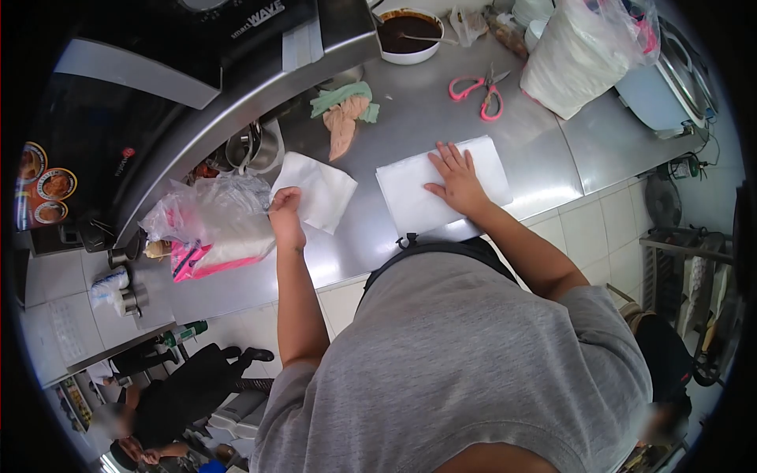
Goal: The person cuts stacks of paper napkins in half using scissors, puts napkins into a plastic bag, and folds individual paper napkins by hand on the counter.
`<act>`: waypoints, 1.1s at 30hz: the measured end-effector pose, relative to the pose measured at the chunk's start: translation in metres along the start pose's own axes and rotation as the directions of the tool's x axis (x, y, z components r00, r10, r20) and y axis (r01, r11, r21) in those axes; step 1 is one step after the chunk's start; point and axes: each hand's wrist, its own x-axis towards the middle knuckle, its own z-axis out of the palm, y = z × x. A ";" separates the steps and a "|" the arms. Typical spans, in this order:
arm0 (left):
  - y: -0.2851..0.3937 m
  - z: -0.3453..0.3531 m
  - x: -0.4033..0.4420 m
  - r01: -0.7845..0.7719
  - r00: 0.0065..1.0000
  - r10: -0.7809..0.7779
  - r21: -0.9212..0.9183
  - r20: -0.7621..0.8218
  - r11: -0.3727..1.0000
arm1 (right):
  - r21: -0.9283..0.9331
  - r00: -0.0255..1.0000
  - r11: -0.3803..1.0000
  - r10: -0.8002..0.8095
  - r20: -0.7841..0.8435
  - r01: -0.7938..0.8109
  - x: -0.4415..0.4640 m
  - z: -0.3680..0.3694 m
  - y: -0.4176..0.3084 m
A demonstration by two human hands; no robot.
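Currently, the right grip (459, 180) is resting open and flat, its fingers spreading over a rectangular stack of thin white paper sheets (406, 193). The stack is lying directly beneath that palm, showing mostly to the left of the right grip, with a narrower strip showing to its right. The left grip (285, 211) is holding its fingers curled at the left edge of a loose, squarish white sheet (322, 193); I cannot tell whether they are pinching the paper. That sheet is extending rightward from the left grip and is lying apart from the stack.

Both sheet and stack are lying on a shiny stainless-steel tabletop (441, 118). Just left of the left grip, a crumpled clear plastic bag with bright pink parts (225, 209) is sitting, while a silvery metal pot (270, 150) is standing beyond it. Farther out, between the two grips, a pale green cloth (331, 98) and a peach-coloured cloth (341, 132) are lying bunched together, touching. Beyond the right grip, a pair of pink-handled scissors (493, 101) is lying with its blades parted.
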 end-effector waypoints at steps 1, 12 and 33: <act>0.021 0.010 -0.007 0.082 0.996 -0.074 -0.195 0.046 0.977 | 0.034 0.999 0.999 0.031 0.023 -0.032 0.006 -0.008 -0.009; 0.142 0.057 -0.067 0.631 0.776 -0.161 -0.751 0.610 0.196 | 0.731 0.971 0.673 -0.229 0.060 0.114 0.016 -0.106 -0.092; 0.162 0.105 -0.096 -0.727 0.638 0.564 0.171 0.524 0.665 | 0.331 0.916 0.854 -0.372 -0.151 0.402 0.014 -0.151 -0.081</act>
